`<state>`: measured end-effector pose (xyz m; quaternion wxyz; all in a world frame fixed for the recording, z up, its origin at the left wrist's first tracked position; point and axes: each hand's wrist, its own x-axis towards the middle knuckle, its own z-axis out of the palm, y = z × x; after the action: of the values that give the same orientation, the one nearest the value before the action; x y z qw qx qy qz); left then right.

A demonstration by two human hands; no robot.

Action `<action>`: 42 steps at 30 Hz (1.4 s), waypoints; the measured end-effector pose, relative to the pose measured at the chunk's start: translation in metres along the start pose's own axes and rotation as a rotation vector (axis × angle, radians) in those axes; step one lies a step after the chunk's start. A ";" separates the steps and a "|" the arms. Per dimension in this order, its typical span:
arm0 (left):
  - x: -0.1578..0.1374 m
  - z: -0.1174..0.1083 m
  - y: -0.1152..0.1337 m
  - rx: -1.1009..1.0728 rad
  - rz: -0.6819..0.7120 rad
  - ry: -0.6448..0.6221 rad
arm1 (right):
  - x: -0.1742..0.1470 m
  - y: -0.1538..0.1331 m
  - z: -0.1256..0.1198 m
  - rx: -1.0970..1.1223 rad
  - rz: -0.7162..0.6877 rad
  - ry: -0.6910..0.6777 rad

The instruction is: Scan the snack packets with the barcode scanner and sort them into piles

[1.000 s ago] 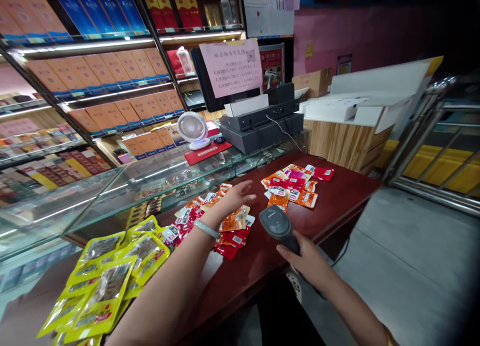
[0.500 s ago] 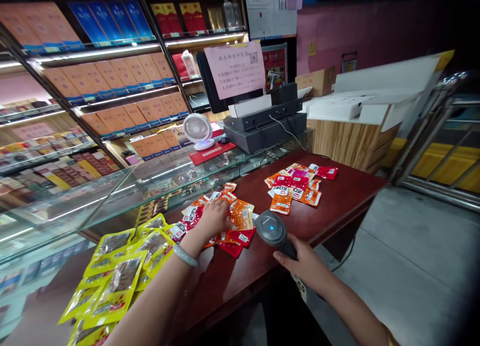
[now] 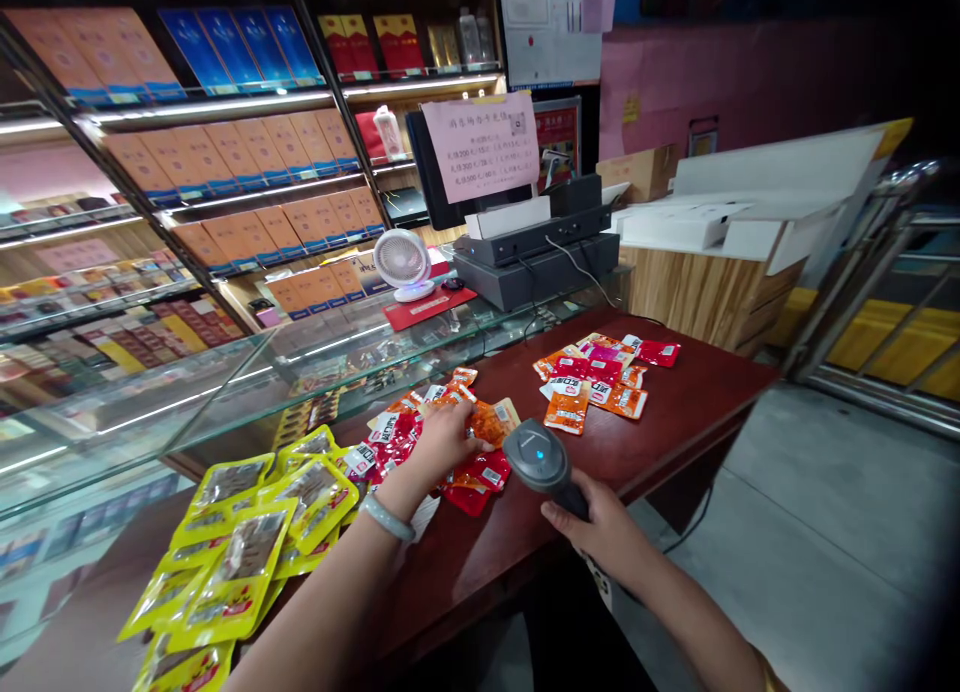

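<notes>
My right hand [image 3: 600, 522] is wrapped round the handle of a dark grey barcode scanner [image 3: 538, 457], whose top shows a small blue light. My left hand [image 3: 444, 442], with a pale bangle on its wrist, reaches over a heap of red and orange snack packets [image 3: 397, 437]. Its thumb and fingers close on an orange snack packet [image 3: 493, 422], which lies just left of the scanner's head. Part of that packet is hidden by the hand. Yellow snack packets [image 3: 247, 552] with clear windows are piled to the left of my left arm.
A second group of red and orange packets [image 3: 592, 377] lies farther right on the dark red table [image 3: 675, 412]. Behind it stand a glass display counter [image 3: 322, 357], a small white fan [image 3: 403, 262], a cash drawer [image 3: 540, 267] and a monitor with a pink notice [image 3: 484, 147].
My left hand has shifted slightly right, and the orange packet at its fingers has tilted. The scanner stays in my right hand, almost in place. The view has moved a little.
</notes>
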<state>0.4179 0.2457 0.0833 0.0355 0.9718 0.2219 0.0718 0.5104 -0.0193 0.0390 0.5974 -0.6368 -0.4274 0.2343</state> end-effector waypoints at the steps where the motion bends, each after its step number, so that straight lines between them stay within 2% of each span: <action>1: 0.001 0.000 0.001 -0.004 0.003 0.000 | 0.001 -0.001 0.000 0.002 -0.002 0.004; 5: 0.005 0.002 0.003 -0.047 0.009 -0.004 | 0.003 0.001 -0.003 0.000 0.006 0.006; 8: 0.013 0.006 0.006 -0.212 -0.055 -0.037 | 0.003 0.005 -0.007 0.004 0.029 0.009; 12: 0.038 0.014 0.021 -0.685 -0.164 -0.023 | 0.001 0.011 -0.010 -0.024 0.088 0.056; 14: 0.053 0.015 0.032 -1.016 -0.104 -0.012 | 0.000 0.013 -0.011 -0.035 0.102 0.084; 16: 0.064 0.013 0.039 -1.226 -0.023 -0.039 | -0.001 0.015 -0.011 -0.053 0.108 0.104; 18: 0.065 0.006 0.042 -1.156 -0.007 -0.068 | -0.002 0.016 -0.011 -0.071 0.117 0.115; 19: 0.060 0.002 0.041 -1.009 -0.022 -0.073 | -0.002 0.017 -0.011 -0.075 0.124 0.114; 23: 0.020 -0.008 0.034 -0.177 -0.064 -0.087 | -0.003 0.019 -0.011 -0.067 0.130 0.102; 24: 0.009 -0.008 0.033 -0.032 -0.068 -0.109 | -0.004 0.019 -0.011 -0.069 0.127 0.103; 26: -0.008 -0.004 0.033 0.116 -0.072 -0.156 | -0.004 0.020 -0.011 -0.075 0.120 0.102; 29: -0.016 0.004 0.035 0.112 -0.063 -0.185 | -0.006 0.019 -0.010 -0.080 0.114 0.069; 32: -0.009 0.007 0.035 0.008 -0.110 -0.182 | -0.010 0.017 -0.010 -0.084 0.117 0.034; 37: 0.006 0.013 0.033 -0.338 -0.299 0.039 | -0.016 0.013 -0.008 -0.062 0.084 0.001; 42: 0.014 0.024 0.036 -0.670 -0.301 0.195 | -0.015 0.007 -0.004 -0.042 0.061 -0.031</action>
<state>0.4497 0.2191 0.0649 0.3400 0.8515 0.3286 0.2266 0.5075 -0.0328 0.0302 0.5697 -0.6582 -0.4219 0.2533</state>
